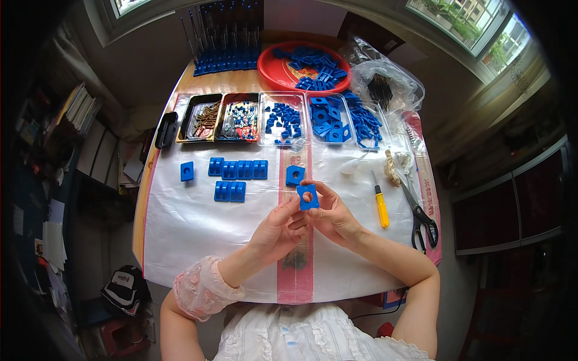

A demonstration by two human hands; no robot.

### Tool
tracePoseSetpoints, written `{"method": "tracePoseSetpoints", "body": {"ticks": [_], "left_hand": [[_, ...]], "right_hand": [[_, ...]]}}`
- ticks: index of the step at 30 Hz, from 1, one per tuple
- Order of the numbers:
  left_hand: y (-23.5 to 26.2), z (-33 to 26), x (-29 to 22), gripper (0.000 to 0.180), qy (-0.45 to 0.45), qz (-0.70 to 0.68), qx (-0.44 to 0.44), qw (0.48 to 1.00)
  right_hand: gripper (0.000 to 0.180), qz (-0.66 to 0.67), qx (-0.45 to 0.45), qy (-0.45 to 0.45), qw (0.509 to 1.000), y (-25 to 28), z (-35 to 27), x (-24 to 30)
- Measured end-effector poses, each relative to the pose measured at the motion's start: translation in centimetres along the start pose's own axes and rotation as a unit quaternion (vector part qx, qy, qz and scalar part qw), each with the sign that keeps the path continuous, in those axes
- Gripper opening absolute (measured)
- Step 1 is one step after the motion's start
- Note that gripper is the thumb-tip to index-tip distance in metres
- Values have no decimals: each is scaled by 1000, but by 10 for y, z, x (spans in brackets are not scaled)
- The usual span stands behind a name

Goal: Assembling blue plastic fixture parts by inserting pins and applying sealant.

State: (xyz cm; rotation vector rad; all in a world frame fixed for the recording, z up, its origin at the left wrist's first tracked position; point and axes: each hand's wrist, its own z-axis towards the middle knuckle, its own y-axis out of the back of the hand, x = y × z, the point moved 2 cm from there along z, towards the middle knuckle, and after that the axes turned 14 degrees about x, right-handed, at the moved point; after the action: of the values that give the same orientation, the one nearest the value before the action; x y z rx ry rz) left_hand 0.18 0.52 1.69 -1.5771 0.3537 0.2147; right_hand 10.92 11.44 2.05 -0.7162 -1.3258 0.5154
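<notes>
A person at a sheet-covered bench (180,253) holds up a blue plate (309,206) with a round hole over the near middle, the right hand's (335,218) grip clamped on it between thumb and fingers, while the left hand (282,221) sits at its left edge, its grip too hidden to tell. A second blue plate (295,170) lies just beyond, with blue blocks (245,170) to the left and a yellow screwdriver (382,210) and scissors (416,212) to the right. Farther off, trays (238,141) of screws (206,117) and blue parts stand before a red basin (265,70).
</notes>
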Motion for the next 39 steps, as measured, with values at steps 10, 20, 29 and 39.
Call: {"method": "tracePoseSetpoints", "body": {"ticks": [10,20,29,39], "left_hand": [[0,2,1,22,4,13,12,1000],[-6,3,-2,19,15,15,-18,1000],[5,5,2,13,26,-1,17,1000],[6,8,5,33,70,69,-12,995]], "right_hand": [[61,27,-4,-11,1000,4,-4,-3],[61,0,-27,-42,999,3,-7,3],[57,-83,-42,-31,995,-2,-7,15],[41,-473,-37,-67,878,-12,-5,60]]}}
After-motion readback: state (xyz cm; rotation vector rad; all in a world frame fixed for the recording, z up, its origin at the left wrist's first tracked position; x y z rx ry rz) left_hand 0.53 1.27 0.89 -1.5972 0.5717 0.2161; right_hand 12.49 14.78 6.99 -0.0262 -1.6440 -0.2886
